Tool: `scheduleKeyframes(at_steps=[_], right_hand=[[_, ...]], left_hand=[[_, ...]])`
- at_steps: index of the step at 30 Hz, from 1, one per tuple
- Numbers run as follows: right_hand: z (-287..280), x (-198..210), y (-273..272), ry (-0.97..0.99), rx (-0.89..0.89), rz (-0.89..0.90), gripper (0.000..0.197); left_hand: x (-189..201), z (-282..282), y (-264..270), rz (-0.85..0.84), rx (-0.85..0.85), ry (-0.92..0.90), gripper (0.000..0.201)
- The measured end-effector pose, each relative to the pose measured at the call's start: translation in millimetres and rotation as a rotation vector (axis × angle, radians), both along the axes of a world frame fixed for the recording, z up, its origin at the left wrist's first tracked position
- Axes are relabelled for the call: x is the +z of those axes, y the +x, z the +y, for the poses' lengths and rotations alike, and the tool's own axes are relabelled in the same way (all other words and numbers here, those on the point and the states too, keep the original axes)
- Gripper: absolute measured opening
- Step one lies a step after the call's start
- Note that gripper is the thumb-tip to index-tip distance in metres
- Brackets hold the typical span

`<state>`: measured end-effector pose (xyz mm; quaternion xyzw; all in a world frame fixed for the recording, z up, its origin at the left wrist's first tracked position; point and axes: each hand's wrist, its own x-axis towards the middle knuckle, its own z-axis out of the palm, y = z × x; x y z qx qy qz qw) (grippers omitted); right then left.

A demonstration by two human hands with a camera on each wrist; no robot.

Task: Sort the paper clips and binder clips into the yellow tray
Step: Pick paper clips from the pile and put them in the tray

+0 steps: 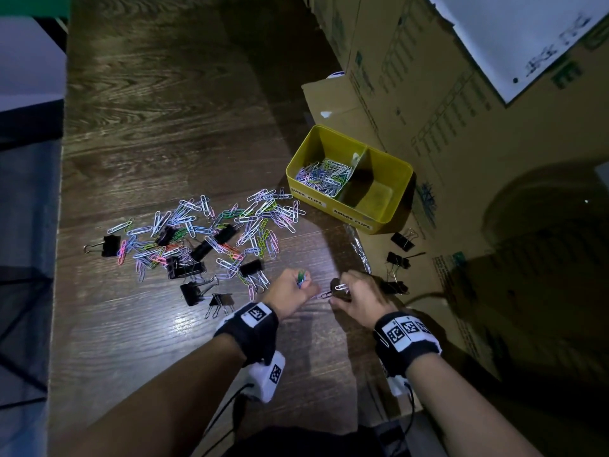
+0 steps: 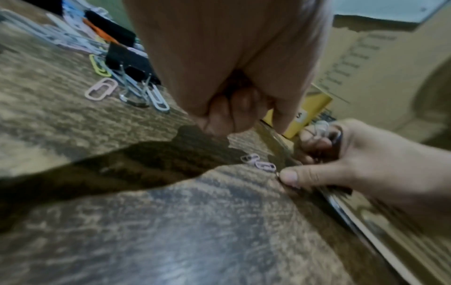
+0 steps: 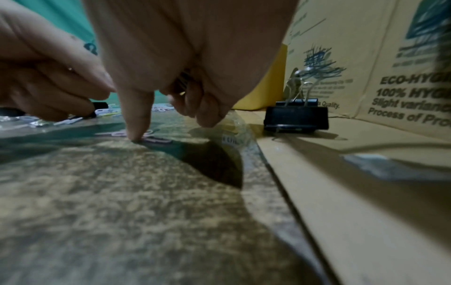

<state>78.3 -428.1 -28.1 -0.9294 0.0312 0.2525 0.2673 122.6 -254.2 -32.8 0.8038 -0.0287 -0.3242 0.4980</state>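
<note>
Pinching clips point(image 1: 301, 279) in left hand point(image 1: 290, 293), right hand point(image 1: 359, 300) clutching more while fingertip point(image 3: 136, 133) pins pink clip point(image 2: 264, 165) near bench edge; risks spilling.

Setting: storeroom or back-office corner, dimly lit. Evidence: dark wood-grain table point(image 1: 171, 103); printed shipping cartons point(image 1: 438, 94) stacked along its edge from 12 to 3 o'clock; flattened cardboard point(image 3: 354, 173) beside the table; office supplies, namely clips point(image 1: 211, 235) heaped at centre and a labelled yellow tray point(image 1: 389, 222) at 2 o'clock.

Glossy wood-grain table point(image 1: 171, 103), cardboard boxes point(image 1: 428, 77)
</note>
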Motion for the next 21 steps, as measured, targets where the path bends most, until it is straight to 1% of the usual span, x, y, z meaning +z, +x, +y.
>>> scheduleKeyframes(at_steps=[3, 4, 5, 8, 10, 12, 16, 18, 21], right_hand=[[-1, -6, -2, 0.028, 0.017, -0.024, 0.022], [-1, -7, -3, 0.044, 0.035, -0.044, 0.017], [-1, -9, -3, 0.066, 0.056, -0.063, 0.012], [-4, -9, 1, 0.153, 0.096, -0.067, 0.019], [-5, -7, 7, 0.179, 0.155, -0.077, 0.024], [-6, -5, 17, 0.164, 0.231, -0.076, 0.024], [-4, -1, 35, 0.115, 0.314, -0.049, 0.012], [-4, -6, 36, 0.131, 0.345, -0.072, 0.019], [-1, -3, 33, 0.098, 0.395, -0.055, 0.019]], left_hand=[[-3, 0, -5, -0.226, -0.21, 0.264, 0.025], [-4, 2, -7, -0.28, -0.257, 0.35, 0.018], [-6, 3, -9, -0.32, -0.291, 0.414, 0.016], [-8, 4, -12, -0.408, -0.406, 0.552, 0.026], [-8, 3, -14, -0.43, -0.469, 0.604, 0.025], [-6, 3, -15, -0.442, -0.523, 0.633, 0.024], [-6, 0, -15, -0.46, -0.597, 0.642, 0.028], [-5, -1, -15, -0.456, -0.585, 0.635, 0.03], [-11, 1, -15, -0.427, -0.501, 0.588, 0.028]])
